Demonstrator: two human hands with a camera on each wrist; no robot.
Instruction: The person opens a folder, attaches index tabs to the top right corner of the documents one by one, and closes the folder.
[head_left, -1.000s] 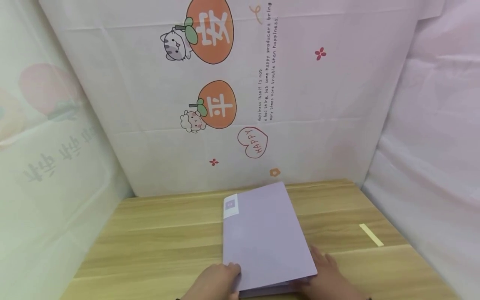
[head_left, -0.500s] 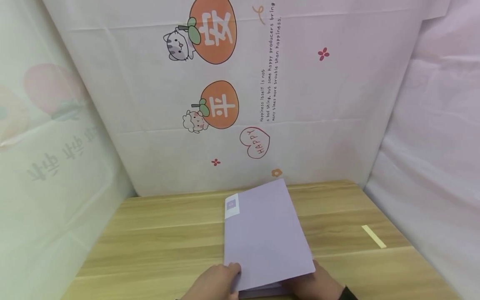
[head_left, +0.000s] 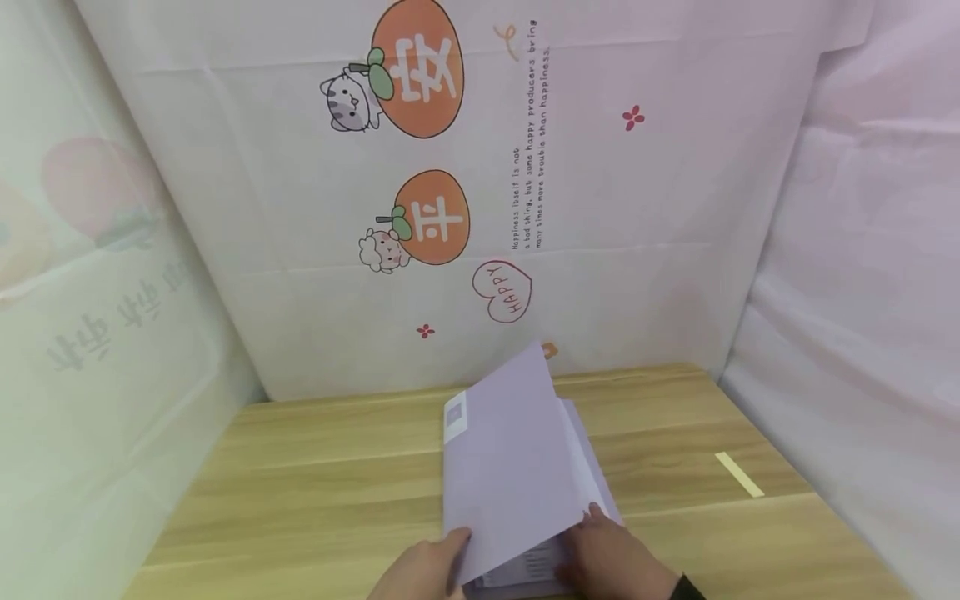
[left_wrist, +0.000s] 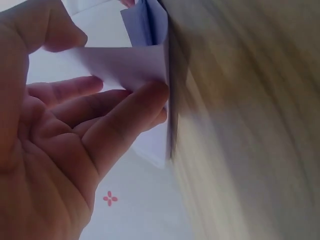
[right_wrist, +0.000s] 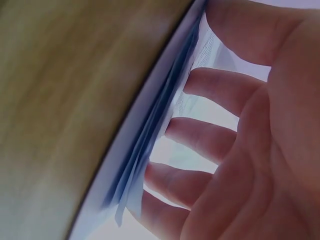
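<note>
A light purple folder with a white label at its upper left lies on the wooden table, its front cover raised on the right side. My left hand holds the folder's lower left corner by the spine. In the left wrist view the thumb is over the cover, with fingertips against the spine. My right hand is under the cover's lower right corner, over printed pages. From the right wrist, its extended fingers touch the edge of the inner sheets.
A short pale yellow strip is on the table at the right. White printed cloth hangs behind the table, with more cloth on both sides.
The front cover has risen and leans further left, so white pages now show beneath it. My right hand has moved in from the right edge to over the pages. My left hand keeps its hold.
</note>
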